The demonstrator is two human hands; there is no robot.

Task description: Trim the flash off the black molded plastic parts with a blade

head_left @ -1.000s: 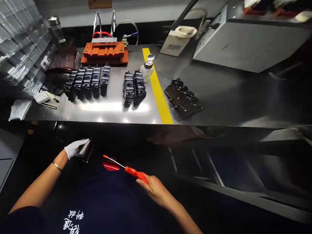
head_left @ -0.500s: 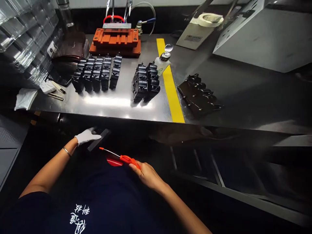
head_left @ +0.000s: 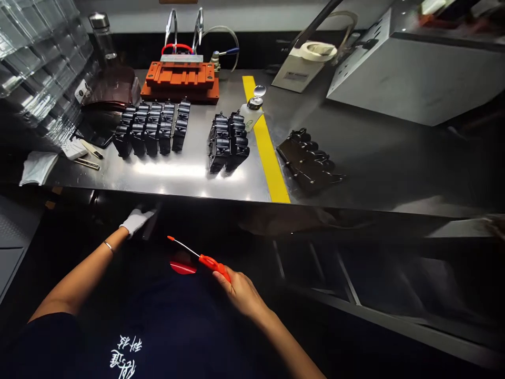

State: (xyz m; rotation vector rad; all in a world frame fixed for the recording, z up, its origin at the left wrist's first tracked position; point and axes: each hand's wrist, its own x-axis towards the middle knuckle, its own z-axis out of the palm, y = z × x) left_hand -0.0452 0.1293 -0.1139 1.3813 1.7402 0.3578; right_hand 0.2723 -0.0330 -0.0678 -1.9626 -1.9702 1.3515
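Observation:
Below the bench edge, my left hand, in a white glove, grips a dark, narrow black part; its outline is blurred and faint against the dark background. My bare right hand is wrapped round the orange-red handle of an air blow gun. The gun's thin metal nozzle points up and left, its orange tip apart from the black part. A red rounded patch shows just left of the handle.
On the metal bench stand a row of black ribbed parts, two more and one across the yellow tape. Behind are an orange fixture, a pump bottle and a grey box. Clear trays are stacked left.
My left hand and the black part have moved slightly left, and the part has turned more upright. The air blow gun has shifted a little right. The camera view has tilted slightly.

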